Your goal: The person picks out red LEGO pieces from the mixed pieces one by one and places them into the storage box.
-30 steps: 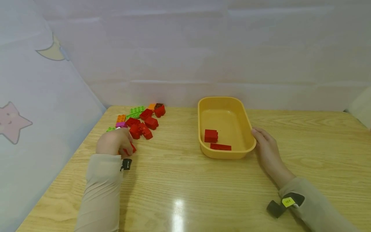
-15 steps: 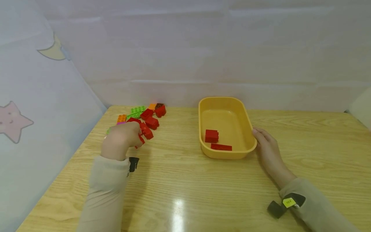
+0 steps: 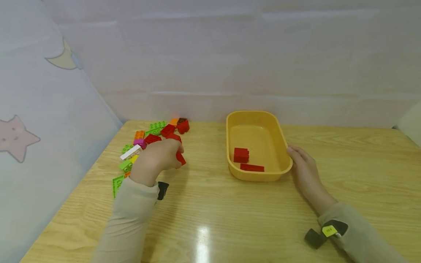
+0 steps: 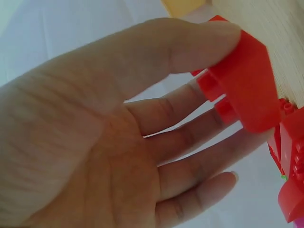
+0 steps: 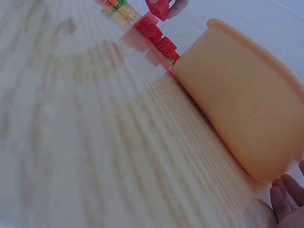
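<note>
Pinching a red brick [image 4: 254, 85] between thumb and fingers, a person's left hand [image 3: 158, 157] holds it above a wooden table [image 3: 210, 208] as the right hand [image 3: 306, 177] rests against a yellow bin [image 3: 254, 176].
From left, a pink star [image 3: 19, 139] decorates a pale backdrop [image 3: 210, 54]; a green plate [image 3: 117, 184] lies nearest the person among scattered bricks, with a white brick [image 3: 131, 151], a purple brick [image 3: 139, 141] and an orange brick [image 3: 139, 135] farther back. The gripped red brick hangs at the pile's right edge. Well apart, the bin contains a red block [image 3: 241, 156] and, along its near end, a flat red piece [image 3: 251, 168]. At right, the right hand's thumb meets the rim, its relaxed fingers beside the outer wall.
</note>
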Motion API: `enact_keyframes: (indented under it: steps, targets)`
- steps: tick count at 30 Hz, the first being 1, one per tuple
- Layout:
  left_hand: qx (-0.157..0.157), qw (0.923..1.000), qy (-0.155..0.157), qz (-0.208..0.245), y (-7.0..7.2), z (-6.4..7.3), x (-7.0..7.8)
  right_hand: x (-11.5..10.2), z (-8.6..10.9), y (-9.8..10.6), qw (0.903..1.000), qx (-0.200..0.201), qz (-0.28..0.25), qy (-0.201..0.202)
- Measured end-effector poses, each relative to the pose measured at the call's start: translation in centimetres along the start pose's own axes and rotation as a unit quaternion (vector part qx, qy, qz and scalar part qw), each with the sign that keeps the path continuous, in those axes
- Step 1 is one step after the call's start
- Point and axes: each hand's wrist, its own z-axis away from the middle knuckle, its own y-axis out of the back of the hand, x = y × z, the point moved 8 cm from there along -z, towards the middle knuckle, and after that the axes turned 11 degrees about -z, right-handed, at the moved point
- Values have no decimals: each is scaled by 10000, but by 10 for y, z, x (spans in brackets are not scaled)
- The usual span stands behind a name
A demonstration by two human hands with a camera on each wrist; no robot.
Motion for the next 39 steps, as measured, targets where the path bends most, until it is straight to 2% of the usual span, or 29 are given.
enact_keyframes:
  steps: [12,21,25,34,36,39]
  targets:
    - [728,9951,-458,-487,6,-6,31,1,0,2,10000,-1,66,-61]
    - [1875,9780,-638,-661,23,-5,41,0,0,3,9999,-30,118,-67]
    - [2206,9711,-658,-635,28,-3,43,1,0,3,9999,-40,145,-78]
    - [2819,9539,-917,-470,36,-3,49,-2,0,1,9999,-127,-26,-13]
    - [2856,9529,-952,-369,37,-4,50,-2,0,1,9999,-122,-28,-12]
    - [2727,9568,-998,-161,35,-6,52,-3,1,1,9999,-92,66,-12]
